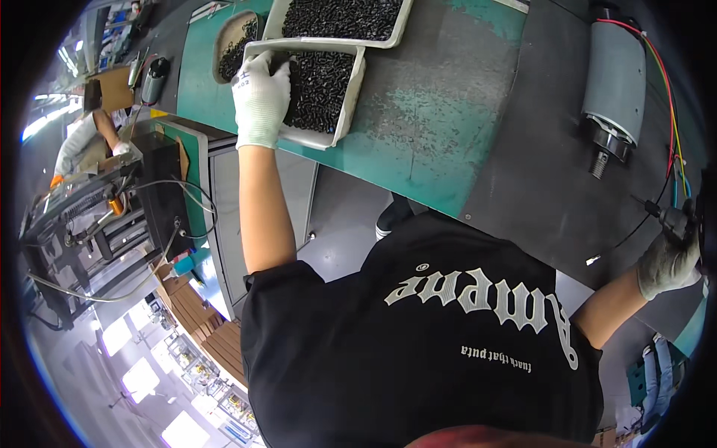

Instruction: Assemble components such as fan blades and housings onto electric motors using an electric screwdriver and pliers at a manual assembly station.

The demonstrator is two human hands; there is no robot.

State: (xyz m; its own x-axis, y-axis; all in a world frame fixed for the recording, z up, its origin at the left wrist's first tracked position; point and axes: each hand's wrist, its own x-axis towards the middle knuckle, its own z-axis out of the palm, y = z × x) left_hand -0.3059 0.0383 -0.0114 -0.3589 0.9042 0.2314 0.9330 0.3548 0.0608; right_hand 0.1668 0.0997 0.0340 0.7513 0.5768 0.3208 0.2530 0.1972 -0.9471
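Note:
My left hand (261,101), in a white knit glove, reaches over the near left corner of a pale tray (351,97). Small black tubular parts (321,86) fill this tray. Its fingertips are lost against the dark parts, so I cannot see whether they grip any. Far to the right, my right hand (668,261) wears a greyish glove with dark fingers. Those fingers are curled around something dark at the picture's rim, which I cannot make out. Close by hang thin coloured wires (670,119) and a black cable with a white connector (594,260).
A second pale tray (388,41) of black parts stands behind, beside a smaller beige dish (222,45). A grey cylindrical motor (614,82) lies on the dark bench at right. The green mat (433,142) is worn. At left are machinery (112,231) and another person's gloved hand (122,148).

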